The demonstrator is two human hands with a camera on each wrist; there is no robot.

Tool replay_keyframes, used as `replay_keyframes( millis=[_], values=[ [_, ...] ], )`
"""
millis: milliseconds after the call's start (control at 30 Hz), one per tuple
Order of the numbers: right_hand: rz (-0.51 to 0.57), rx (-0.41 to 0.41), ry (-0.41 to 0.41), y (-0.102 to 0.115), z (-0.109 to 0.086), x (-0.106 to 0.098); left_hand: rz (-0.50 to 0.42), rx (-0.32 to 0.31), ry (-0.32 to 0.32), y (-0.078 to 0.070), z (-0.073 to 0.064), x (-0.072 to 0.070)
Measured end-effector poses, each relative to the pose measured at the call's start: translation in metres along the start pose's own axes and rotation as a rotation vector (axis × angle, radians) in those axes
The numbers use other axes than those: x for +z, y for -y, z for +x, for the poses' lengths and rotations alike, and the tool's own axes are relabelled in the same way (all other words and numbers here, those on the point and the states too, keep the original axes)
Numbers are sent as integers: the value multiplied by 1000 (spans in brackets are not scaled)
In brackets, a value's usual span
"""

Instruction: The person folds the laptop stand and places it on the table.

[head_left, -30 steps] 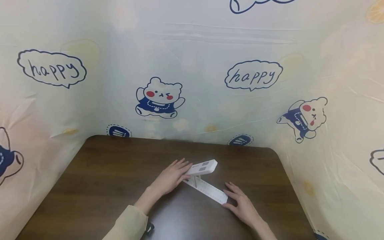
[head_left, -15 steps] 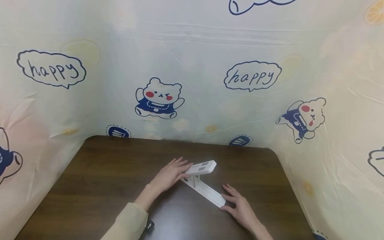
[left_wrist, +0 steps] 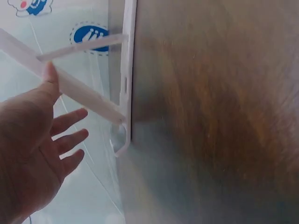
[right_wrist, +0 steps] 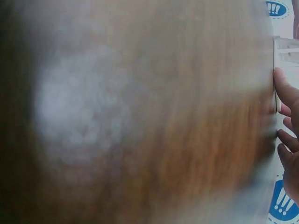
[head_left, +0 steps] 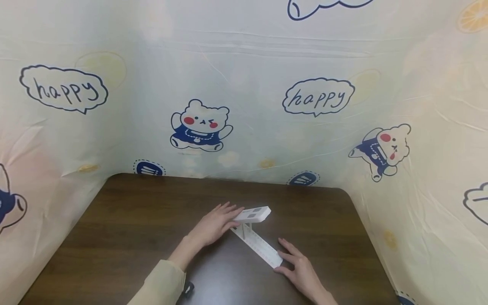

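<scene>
A white folding stand [head_left: 259, 247] stands on the brown table. Its long flat base carries ruler-like markings, and thin struts prop up a tilted upper bar [head_left: 257, 214] with two grey patches. My left hand [head_left: 214, 224] holds the hinged left end of that bar, fingers over the top and thumb at the near edge. In the left wrist view, the left thumb [left_wrist: 51, 77] touches the bar [left_wrist: 77, 86] near a strut. At the base's right end, my right hand [head_left: 301, 271] pinches it between thumb and fingers. The right wrist view catches only the stand's edge [right_wrist: 276, 74] beside the right thumb.
The dark wooden table [head_left: 152, 203] has rounded back corners. Printed cloth [head_left: 251, 84] with bears and "happy" bubbles hangs around its back and sides. A small black object [head_left: 188, 289] shows beside the left sleeve [head_left: 162, 281].
The right end of the stand's base has swung toward me and to the left, with my right hand moving along. My left hand has barely shifted on the upper bar.
</scene>
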State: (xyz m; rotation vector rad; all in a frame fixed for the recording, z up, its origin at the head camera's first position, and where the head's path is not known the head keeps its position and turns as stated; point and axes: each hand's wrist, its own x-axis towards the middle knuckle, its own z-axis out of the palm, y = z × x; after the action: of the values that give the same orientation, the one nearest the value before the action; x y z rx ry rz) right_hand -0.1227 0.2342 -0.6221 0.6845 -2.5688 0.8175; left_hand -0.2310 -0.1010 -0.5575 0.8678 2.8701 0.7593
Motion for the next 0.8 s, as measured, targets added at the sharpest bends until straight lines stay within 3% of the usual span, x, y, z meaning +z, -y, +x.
replay_keyframes(
  millis=[233, 500, 800],
  values=[
    [-33, 5, 40, -7, -2, 0, 38, -28, -69, -23, -6, 3],
    [-15, -15, 45, -6, -3, 0, 32, -17, -98, -26, -6, 6],
    [28, -13, 32, 0, -6, 3, -120, -16, -72, -25, -10, 4]
  ],
)
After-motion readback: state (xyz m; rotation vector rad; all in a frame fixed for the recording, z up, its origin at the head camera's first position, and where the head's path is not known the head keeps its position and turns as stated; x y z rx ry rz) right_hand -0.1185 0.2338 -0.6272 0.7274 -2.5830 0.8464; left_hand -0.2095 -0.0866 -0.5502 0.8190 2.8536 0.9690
